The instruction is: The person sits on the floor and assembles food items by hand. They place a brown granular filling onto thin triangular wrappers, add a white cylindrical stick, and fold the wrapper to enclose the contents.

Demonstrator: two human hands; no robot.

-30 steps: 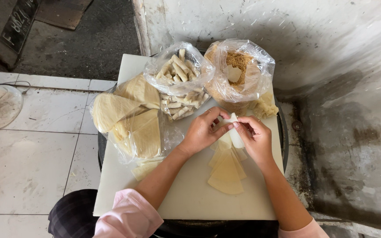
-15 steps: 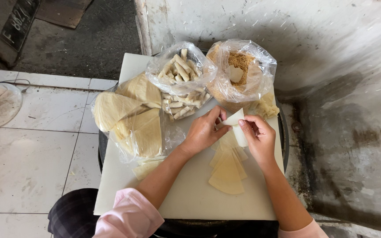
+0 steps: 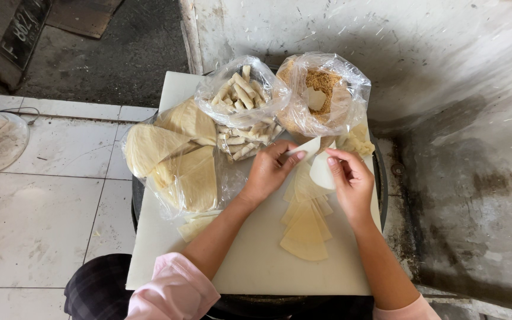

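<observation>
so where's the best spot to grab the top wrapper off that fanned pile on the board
Probably by its wide curved edge, coming in from the near side. The wrappers in the fanned pile narrow toward the hands, and the top sheet's broad end lies free on the white board, clear of the left hand and right hand.

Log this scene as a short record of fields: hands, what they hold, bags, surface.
left hand: pinches one edge of a white wrapper
right hand: grips the wrapper's other side, folding it into a cone
wrapper stack: fanned wedges on the board, below the hands
left bag: clear, holds flat pale wrappers
middle bag: clear, holds finished rolls
right bag: clear, open, holds brown crumbly filling
board: white, resting on a dark round base
floor: pale tiles at left
</observation>
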